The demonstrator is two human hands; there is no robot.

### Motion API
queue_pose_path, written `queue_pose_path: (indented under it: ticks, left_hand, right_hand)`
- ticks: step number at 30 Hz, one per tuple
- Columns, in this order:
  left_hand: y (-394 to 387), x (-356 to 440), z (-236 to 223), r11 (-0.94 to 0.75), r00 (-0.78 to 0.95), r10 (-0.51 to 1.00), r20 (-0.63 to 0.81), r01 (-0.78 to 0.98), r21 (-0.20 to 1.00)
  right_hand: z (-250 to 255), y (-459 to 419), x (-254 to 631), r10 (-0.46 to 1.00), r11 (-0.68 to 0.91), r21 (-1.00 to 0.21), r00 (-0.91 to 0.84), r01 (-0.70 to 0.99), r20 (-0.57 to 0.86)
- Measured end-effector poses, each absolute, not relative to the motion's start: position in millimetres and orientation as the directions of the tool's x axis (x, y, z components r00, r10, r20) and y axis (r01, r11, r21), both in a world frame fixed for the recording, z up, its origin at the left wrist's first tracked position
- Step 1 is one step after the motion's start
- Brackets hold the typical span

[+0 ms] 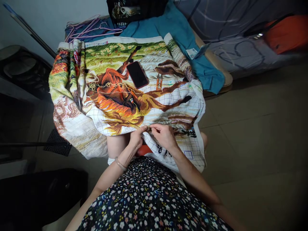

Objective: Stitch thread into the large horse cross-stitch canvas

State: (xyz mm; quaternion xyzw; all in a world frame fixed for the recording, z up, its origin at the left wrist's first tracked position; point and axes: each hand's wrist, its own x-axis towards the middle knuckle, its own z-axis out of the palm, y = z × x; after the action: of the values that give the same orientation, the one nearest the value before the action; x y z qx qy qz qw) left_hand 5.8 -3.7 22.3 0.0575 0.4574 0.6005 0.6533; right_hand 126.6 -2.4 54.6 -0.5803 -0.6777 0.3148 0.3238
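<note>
At six o'clock, the left hand (137, 138) pinches the cloth (124, 129), which looks soft and floppy, best held by its edge; the right hand (165, 136) pinches too, on what is unclear.

No legible text. Pale lettering on the black item (144, 9) at top, too blurred to read. Dark character-like marks on the stitched cloth (154, 114), lower right, folded and unclear. Small marks along its top edge, also unreadable.
</note>
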Motion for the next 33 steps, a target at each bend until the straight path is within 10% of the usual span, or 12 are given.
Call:
queue_pose_path:
  ticks: [11, 33]
  left_hand:
    - [-2.3, 6.4, 22.3, 0.271, -0.146, 0.838, -0.526, -0.726, 0.632]
    - [5.3, 8.4, 26.8, 0.278, -0.233, 0.763, -0.603, -0.724, 0.631]
  right_hand:
    - [40.8, -8.1, 114.6, 0.993, -0.058, -0.906, -0.066, 0.419, -0.094]
    - [15.6, -11.8, 100.6, 0.989, 0.058, -0.931, 0.109, 0.36, 0.104]
